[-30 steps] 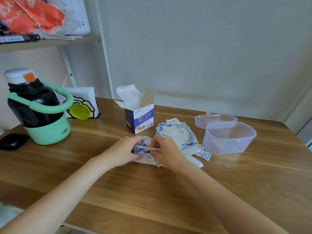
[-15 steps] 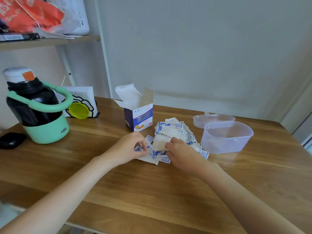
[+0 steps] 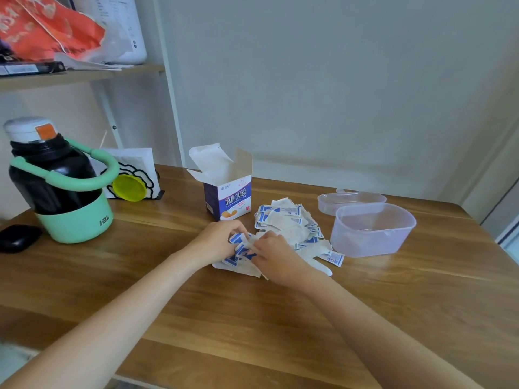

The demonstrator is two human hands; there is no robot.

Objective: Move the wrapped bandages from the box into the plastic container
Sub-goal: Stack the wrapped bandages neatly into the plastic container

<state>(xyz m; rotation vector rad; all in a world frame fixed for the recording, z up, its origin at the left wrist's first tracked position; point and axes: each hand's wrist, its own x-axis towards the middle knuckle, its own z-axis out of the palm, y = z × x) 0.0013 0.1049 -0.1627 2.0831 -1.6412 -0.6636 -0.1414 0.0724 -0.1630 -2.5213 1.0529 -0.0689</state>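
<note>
A loose pile of white-and-blue wrapped bandages (image 3: 289,223) lies on the wooden table between the open bandage box (image 3: 229,199) and the clear plastic container (image 3: 370,234). The box stands upright with its flaps up. The container looks empty. My left hand (image 3: 216,242) and my right hand (image 3: 273,256) meet at the near left edge of the pile, and both pinch a small bunch of bandages (image 3: 238,248) between them.
The container's clear lid (image 3: 348,199) lies behind it. A black and mint-green jug (image 3: 59,186) stands at the left with a black case (image 3: 18,237) beside it. A paper stand with a yellow disc (image 3: 129,188) sits near the shelf post.
My right hand reached into the pile to the right, then came back left to my left hand. Both hands now hold a bunch of bandages together.
</note>
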